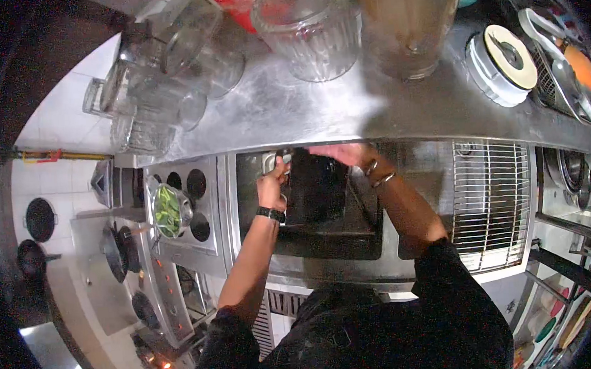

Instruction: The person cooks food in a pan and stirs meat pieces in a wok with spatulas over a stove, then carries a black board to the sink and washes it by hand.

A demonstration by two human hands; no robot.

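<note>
My left hand [274,186], with a dark watch on its wrist, is over a dark sink-like basin [333,246] beneath the shelf's front edge. Its fingers are curled together near a small shiny metal piece [268,162]; what they hold is hidden. My right hand [341,156], with bangles at its wrist, reaches in from the right. It is blurred, and the shelf edge partly covers its fingers. Between both hands lies a dark, roughly rectangular area [317,190] whose kind I cannot make out.
A steel shelf [251,123] crosses above my hands, bearing glass jars [320,41], stacked glasses [145,112], a white lid [501,64] and a utensil tray [553,81]. Left stands a bowl of green vegetables [170,211] by black burners [196,182]; right, a wire rack [493,203].
</note>
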